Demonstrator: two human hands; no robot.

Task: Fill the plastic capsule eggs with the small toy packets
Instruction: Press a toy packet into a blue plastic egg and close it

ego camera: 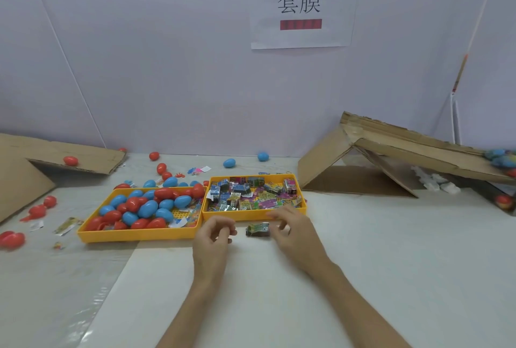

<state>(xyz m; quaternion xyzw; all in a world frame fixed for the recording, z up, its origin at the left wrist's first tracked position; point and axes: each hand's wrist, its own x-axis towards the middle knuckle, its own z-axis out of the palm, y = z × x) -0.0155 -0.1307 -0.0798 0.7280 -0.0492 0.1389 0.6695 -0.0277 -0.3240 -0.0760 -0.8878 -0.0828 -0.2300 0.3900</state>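
Between the two hands, on the white table cover [363,236], one small toy packet [257,229] lies flat just in front of the yellow tray of packets [251,216]; its print is too small to read. The left hand [213,238] has loosely curled fingers with nothing visible in them, and the right hand [293,229] is relaxed just beside the packet, grasping nothing. Red and blue capsule eggs [148,208] fill the adjoining yellow tray [134,236], and a wall sheet [301,35] reads "套膜".
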